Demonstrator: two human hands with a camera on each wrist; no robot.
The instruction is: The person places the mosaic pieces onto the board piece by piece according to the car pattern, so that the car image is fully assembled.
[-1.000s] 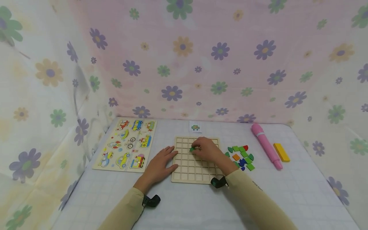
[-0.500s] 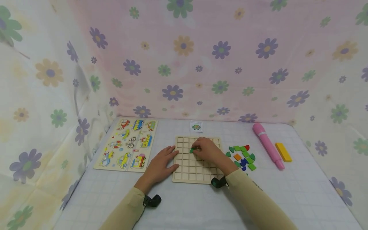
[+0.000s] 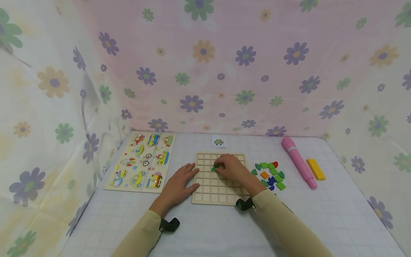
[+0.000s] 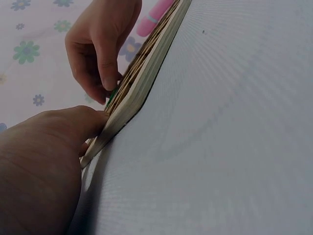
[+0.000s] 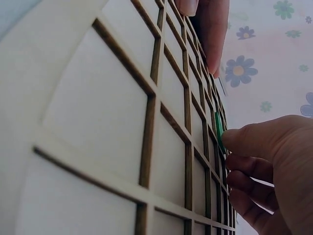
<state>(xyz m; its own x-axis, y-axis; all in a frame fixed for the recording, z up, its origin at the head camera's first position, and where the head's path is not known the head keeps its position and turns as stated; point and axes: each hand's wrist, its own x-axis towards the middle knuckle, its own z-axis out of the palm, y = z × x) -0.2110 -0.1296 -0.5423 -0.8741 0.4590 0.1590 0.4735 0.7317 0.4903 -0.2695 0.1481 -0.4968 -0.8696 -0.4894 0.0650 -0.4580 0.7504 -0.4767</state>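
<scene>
My right hand (image 3: pixel 229 166) pinches a small green piece (image 5: pixel 219 132) with a curved edge between thumb and fingertips. It holds the piece low at the grid of the wooden board (image 3: pixel 202 197), in the upper left part of the board. In the right wrist view the piece stands on edge against the grid's ribs. My left hand (image 3: pixel 179 182) rests at the board's left edge with its fingers extended and the thumb spread. From the left wrist, the thumb (image 4: pixel 88 120) shows on the board's rim. The grid cells that show hold no pieces; some are hidden under the right hand.
Right of the board lie several loose green, blue, red and orange pieces (image 3: pixel 280 186). Farther right are a pink pen-shaped object (image 3: pixel 298 160) and a yellow block (image 3: pixel 316 169). A vehicle puzzle board (image 3: pixel 128 175) lies left. Behind the grid lies a small picture card (image 3: pixel 218 141).
In the right fingertips the green piece has turned slightly and come a little lower on the grid. The left hand stays at the board's edge.
</scene>
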